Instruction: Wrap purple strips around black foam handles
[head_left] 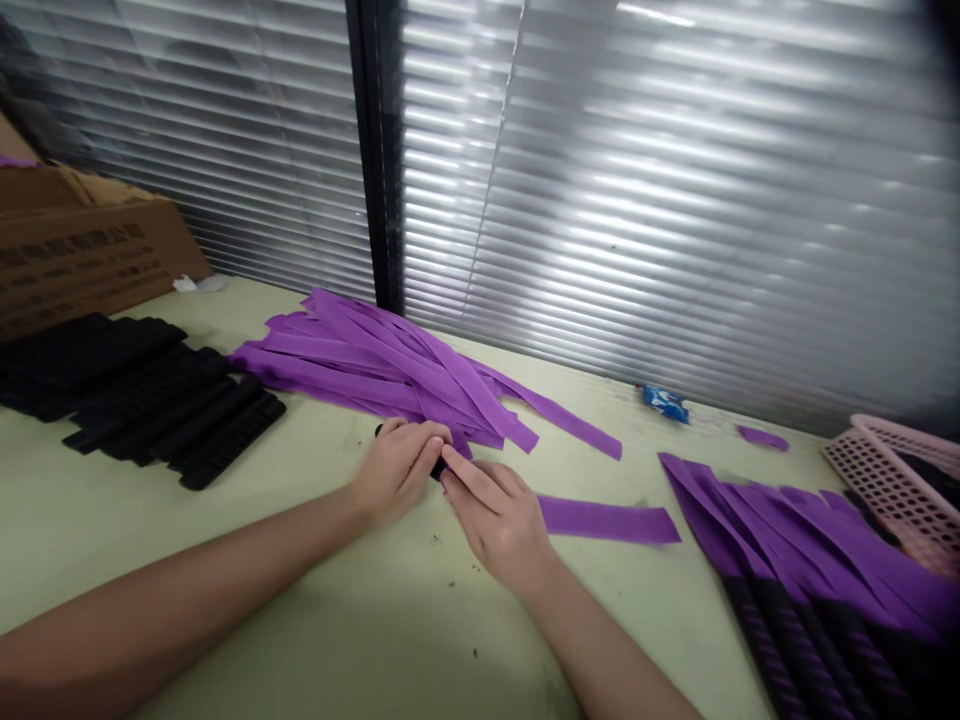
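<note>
Near the middle of the table, my left hand [397, 468] is closed around a narrow black piece [438, 468], mostly hidden under the fingers. My right hand [501, 520] meets it at the piece's near end, fingers pressed together. From beneath the right hand a flat purple strap [611, 521] runs out to the right over the tabletop; where it meets the black piece is covered by my fingers. Just beyond both hands lies a loose pile of purple straps [375, 365]. Left of them, several ribbed black pieces [187, 410] rest side by side.
At the right, several black pieces with purple straps [780, 530] lie beside a pink plastic basket [892, 480]. A blue wrapper [664, 403] and a purple scrap [763, 438] sit near the back edge. A cardboard box [97, 255] stands back left, below window blinds [637, 200].
</note>
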